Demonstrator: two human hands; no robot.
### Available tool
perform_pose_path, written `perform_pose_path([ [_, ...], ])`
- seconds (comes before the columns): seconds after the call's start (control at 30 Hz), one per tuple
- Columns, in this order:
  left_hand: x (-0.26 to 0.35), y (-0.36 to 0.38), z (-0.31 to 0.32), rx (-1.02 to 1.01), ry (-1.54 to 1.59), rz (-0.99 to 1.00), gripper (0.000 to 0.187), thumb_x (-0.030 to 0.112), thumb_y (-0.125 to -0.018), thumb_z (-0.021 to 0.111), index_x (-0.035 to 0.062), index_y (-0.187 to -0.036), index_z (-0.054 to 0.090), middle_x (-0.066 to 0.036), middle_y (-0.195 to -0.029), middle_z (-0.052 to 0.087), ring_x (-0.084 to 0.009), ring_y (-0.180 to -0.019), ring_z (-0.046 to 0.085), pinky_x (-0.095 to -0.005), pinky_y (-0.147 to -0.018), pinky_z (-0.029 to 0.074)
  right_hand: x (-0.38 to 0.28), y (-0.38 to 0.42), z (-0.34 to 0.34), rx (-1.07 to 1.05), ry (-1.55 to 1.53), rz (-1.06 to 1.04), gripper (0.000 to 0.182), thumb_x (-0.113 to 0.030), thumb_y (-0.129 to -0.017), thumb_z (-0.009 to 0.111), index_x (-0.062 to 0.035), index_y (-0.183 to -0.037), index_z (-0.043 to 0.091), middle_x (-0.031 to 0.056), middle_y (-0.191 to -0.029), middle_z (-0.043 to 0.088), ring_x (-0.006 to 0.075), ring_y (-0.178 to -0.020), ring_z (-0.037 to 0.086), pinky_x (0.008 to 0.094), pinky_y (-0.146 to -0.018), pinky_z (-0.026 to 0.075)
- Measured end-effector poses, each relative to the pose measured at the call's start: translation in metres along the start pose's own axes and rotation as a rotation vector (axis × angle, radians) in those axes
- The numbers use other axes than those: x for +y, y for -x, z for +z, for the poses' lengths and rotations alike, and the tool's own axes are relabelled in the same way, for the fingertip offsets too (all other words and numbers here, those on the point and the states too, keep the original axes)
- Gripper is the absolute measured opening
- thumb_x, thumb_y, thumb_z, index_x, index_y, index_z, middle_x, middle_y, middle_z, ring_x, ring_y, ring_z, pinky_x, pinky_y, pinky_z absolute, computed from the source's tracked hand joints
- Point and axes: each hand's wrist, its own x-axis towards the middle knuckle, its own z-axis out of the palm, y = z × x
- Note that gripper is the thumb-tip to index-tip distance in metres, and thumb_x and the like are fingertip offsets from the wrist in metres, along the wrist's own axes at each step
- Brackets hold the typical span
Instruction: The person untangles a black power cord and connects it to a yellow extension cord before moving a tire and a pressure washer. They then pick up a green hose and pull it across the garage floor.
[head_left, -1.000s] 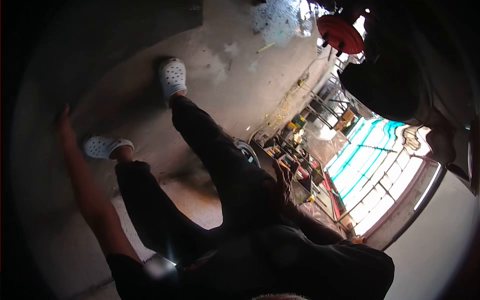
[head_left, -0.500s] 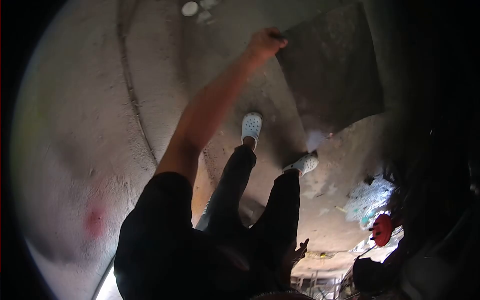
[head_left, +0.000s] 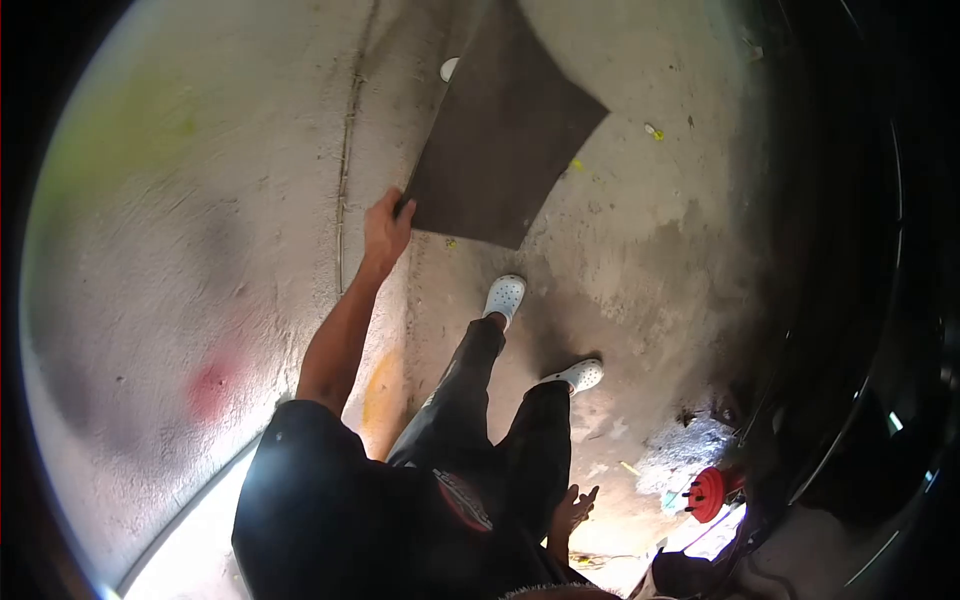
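Observation:
My left hand (head_left: 387, 228) grips a large dark flat sheet (head_left: 505, 135) by its lower left corner, with the thumb on the near face. The sheet is brownish-black and smooth, with a curved right side; its material cannot be made out. It hangs out ahead of my feet and covers part of a small white round object (head_left: 449, 69). Down by my right thigh is my right hand (head_left: 571, 510), fingers apart, holding nothing.
A rough painted wall (head_left: 230, 250) rises on the left, with a thin pipe or cable (head_left: 348, 150) along it. My white clogs (head_left: 506, 294) stand on the concrete floor (head_left: 660, 240). On the lower right are a red round object (head_left: 706, 494) and a dark, shiny curved surface (head_left: 850, 400).
My left hand has swung left and closer to my body, bringing the sheet from the upper right to the upper middle. The right hand still hangs low, now more in view.

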Motion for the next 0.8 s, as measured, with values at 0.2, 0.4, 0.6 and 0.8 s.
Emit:
perform_pose_path([
  [0.2,-0.120,0.055,0.011,0.115,-0.370,0.340,0.013,0.003,-0.078,0.060,0.0095,-0.089,0.057,-0.014,-0.074,0.057,-0.0356,-0.070,0.058,-0.0475,-0.062,0.047,0.026,-0.010,0.002,0.129,-0.047,-0.098,0.065,-0.035,-0.092,0.056,-0.0061,-0.145,0.031,0.0239,-0.109,0.058,0.0373,-0.103,0.054,0.0509,-0.094,0.035],
  [0.4,-0.150,0.062,0.000,-0.074,-0.598,0.457,0.018,0.022,-0.082,0.060,0.0155,-0.099,0.064,-0.016,-0.075,0.063,-0.0350,-0.072,0.065,-0.0472,-0.060,0.050,0.052,-0.001,-0.019,0.029,-0.207,0.012,0.069,-0.038,-0.090,0.057,-0.0049,-0.145,0.031,0.0271,-0.122,0.051,0.0400,-0.115,0.048,0.0496,-0.101,0.029],
  [0.6,-0.128,0.078,0.000,-0.128,-0.806,-0.110,0.043,0.037,-0.086,0.060,-0.0039,-0.099,0.058,-0.026,-0.093,0.064,-0.0419,-0.083,0.066,-0.0499,-0.070,0.054,0.089,-0.002,-0.027,0.074,-0.243,0.033,0.070,-0.043,-0.092,0.053,0.0002,-0.143,0.032,0.0282,-0.121,0.052,0.0399,-0.112,0.048,0.0512,-0.100,0.030],
  [0.8,-0.119,0.115,0.026,-0.363,-0.769,0.469,0.041,0.034,-0.087,0.059,-0.0047,-0.099,0.057,-0.026,-0.092,0.061,-0.0426,-0.086,0.062,-0.0519,-0.069,0.051,0.136,-0.008,-0.051,0.084,-0.371,0.068,0.070,-0.042,-0.092,0.053,0.0004,-0.143,0.032,0.0281,-0.127,0.049,0.0389,-0.119,0.045,0.0510,-0.103,0.029],
])
